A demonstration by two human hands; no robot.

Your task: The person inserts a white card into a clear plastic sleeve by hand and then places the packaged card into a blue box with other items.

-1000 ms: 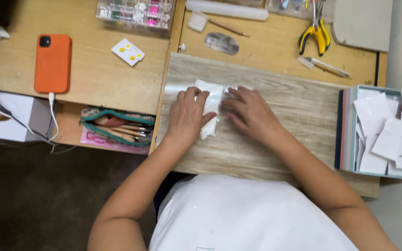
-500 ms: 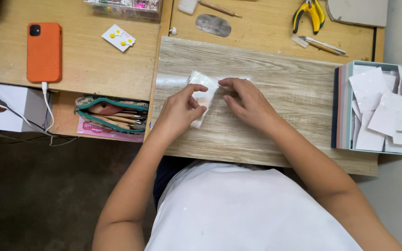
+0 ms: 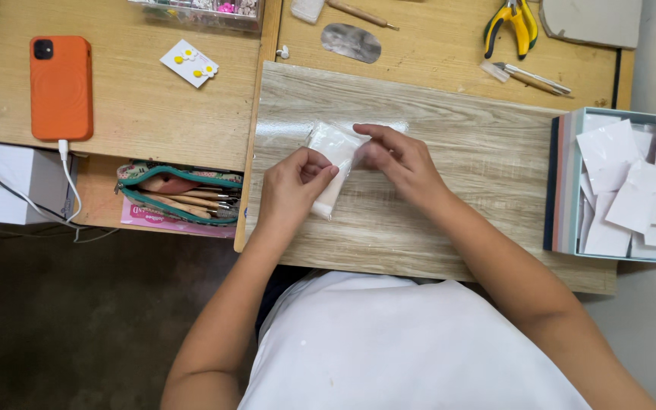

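Both of my hands hold a small clear plastic packet (image 3: 333,163) with something white inside, just above a light wood-grain board (image 3: 480,175). My left hand (image 3: 291,186) pinches the packet's lower part between thumb and fingers. My right hand (image 3: 396,156) grips its upper right edge. The packet is tilted, its top end toward the far side of the board. What the white content is cannot be made out.
A pale blue box (image 3: 563,190) of white paper squares stands at the right. Yellow-handled pliers (image 3: 512,19), a small tool (image 3: 529,77) and a grey oval piece (image 3: 351,42) lie behind the board. Left: an orange phone (image 3: 60,87), an earring card (image 3: 189,63), an open teal pencil case (image 3: 180,197).
The packet was pressed flat on the board under both hands; now it is lifted and pinched between them. The view has shifted slightly, so the desk items sit higher in frame.
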